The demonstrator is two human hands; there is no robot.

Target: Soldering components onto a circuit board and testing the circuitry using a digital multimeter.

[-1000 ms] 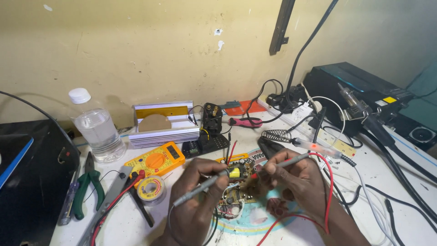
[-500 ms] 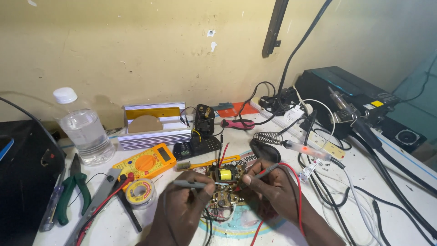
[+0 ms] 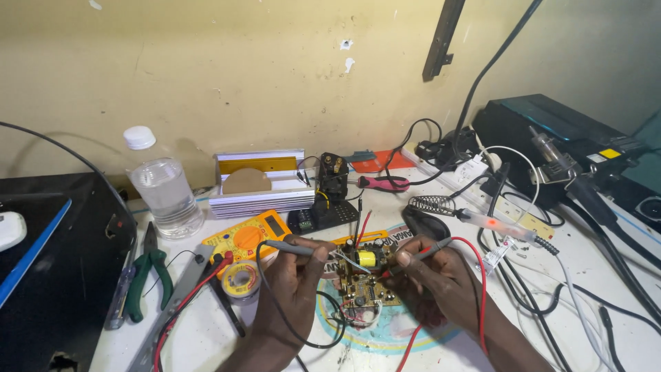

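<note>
Low in the middle of the frame, the left hand (image 3: 292,289) pinches a black probe (image 3: 292,246) and the right hand (image 3: 434,279) pinches a red probe (image 3: 420,253); both tips rest on a small circuit board (image 3: 365,279) between them. Just left of centre lies a yellow multimeter (image 3: 249,235), with a solder reel (image 3: 241,278) below it. Green pliers (image 3: 148,272) lie at the lower left, a water bottle (image 3: 162,186) stands upper left, and a soldering iron (image 3: 502,227) lies right of centre among tangled cables.
</note>
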